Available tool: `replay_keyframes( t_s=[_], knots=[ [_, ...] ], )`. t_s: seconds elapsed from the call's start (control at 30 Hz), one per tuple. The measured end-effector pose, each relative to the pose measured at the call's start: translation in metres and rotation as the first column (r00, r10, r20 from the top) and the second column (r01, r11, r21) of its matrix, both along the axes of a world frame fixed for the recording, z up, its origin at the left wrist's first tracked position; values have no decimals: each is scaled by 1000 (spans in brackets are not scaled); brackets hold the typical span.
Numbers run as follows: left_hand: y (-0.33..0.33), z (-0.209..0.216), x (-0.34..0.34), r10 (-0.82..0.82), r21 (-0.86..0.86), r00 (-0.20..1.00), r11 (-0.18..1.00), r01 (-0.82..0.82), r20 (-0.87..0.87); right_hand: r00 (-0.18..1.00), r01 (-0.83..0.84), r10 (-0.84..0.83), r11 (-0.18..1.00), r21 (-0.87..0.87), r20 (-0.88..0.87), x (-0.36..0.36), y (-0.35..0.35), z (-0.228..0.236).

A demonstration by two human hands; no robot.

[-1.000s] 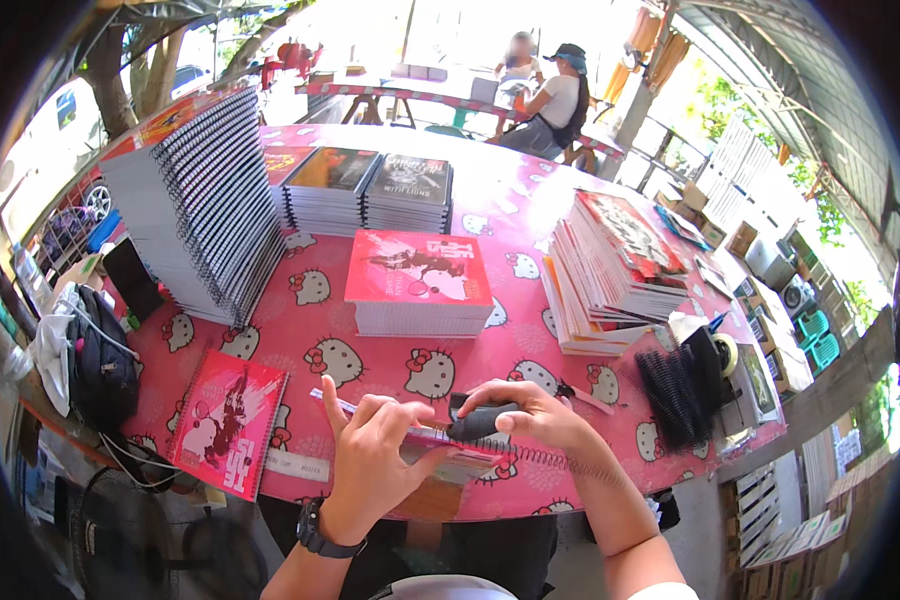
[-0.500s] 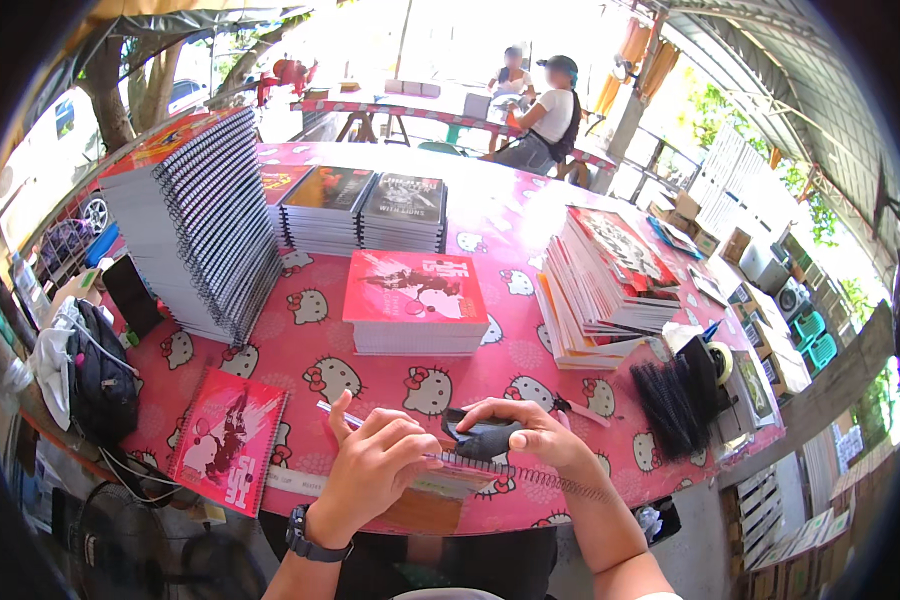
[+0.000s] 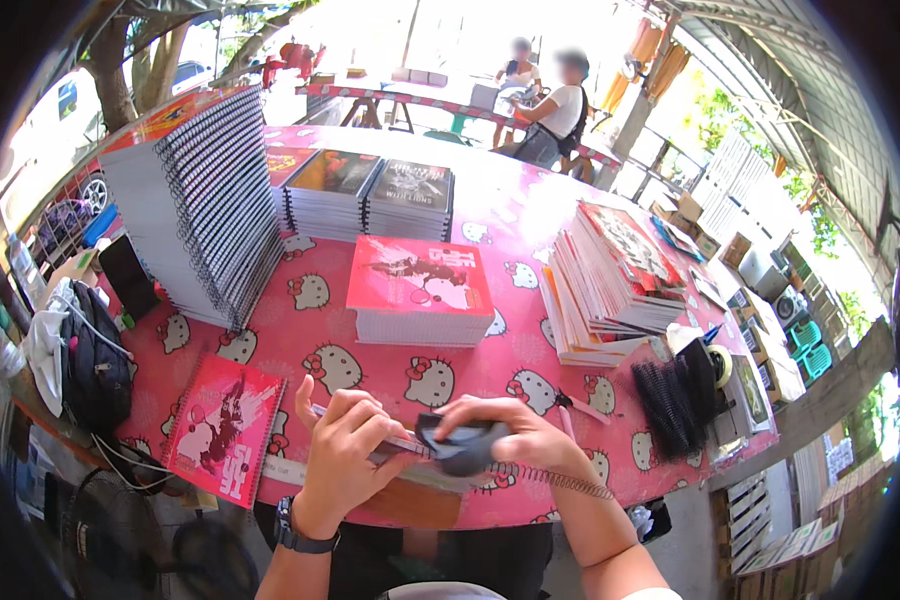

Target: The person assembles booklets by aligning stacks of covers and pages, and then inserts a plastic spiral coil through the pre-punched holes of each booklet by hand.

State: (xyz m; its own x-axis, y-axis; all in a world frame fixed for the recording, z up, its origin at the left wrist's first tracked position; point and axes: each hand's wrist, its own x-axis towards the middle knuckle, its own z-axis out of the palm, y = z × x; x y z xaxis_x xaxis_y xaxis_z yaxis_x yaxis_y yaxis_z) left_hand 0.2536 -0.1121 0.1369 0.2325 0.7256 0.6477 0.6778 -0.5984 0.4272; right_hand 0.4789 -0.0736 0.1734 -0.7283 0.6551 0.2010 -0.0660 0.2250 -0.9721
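Note:
My left hand (image 3: pixel 346 455) grips a thin notebook (image 3: pixel 404 441), held nearly edge-on above the near table edge. My right hand (image 3: pixel 525 440) is closed around a dark, rounded hand-held tool (image 3: pixel 468 452), its exact kind unclear and slightly blurred. This tool rests against the notebook's edge. A dark wire coil (image 3: pixel 575 485) trails from beside the tool along my right forearm. To the left lies a red-covered spiral notebook (image 3: pixel 225 425). Beyond my hands sits a stack of red-covered books (image 3: pixel 420 325), with no coil visible on its near side.
A tall stack of spiral notebooks (image 3: pixel 215 210) stands at left, shorter stacks (image 3: pixel 405 215) behind. On the right are piled booklets (image 3: pixel 610 310), pink-handled pliers or cutters (image 3: pixel 585 408), a bunch of black coils (image 3: pixel 665 410) and a tape roll (image 3: pixel 718 365). Two people (image 3: pixel 560 110) sit far off.
My right hand and the dark tool have shifted left along the notebook's edge, toward my left hand. My left hand has moved slightly left, still gripping the notebook.

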Motion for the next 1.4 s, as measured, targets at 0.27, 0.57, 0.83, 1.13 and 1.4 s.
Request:
replay_keyframes(
  t_s=[0.27,0.57,0.83,1.13,1.4],
  knots=[
    [4,-31,0,25,51,651,994,-97,759,995,84,-89,990,110,41,-8,-1,5],
    [2,-40,3,11,-138,374,939,316,928,939,173,-188,982,74,288,-11,9,-7],
    [3,-41,0,-42,-79,331,936,344,943,933,148,-194,975,168,304,-16,20,6],
    [2,-37,-9,-6,-167,396,900,401,918,993,91,-90,996,-9,76,-23,22,2],
    [1,-42,0,43,-148,300,929,340,953,975,78,-104,988,134,194,-33,21,6]
  ],
)
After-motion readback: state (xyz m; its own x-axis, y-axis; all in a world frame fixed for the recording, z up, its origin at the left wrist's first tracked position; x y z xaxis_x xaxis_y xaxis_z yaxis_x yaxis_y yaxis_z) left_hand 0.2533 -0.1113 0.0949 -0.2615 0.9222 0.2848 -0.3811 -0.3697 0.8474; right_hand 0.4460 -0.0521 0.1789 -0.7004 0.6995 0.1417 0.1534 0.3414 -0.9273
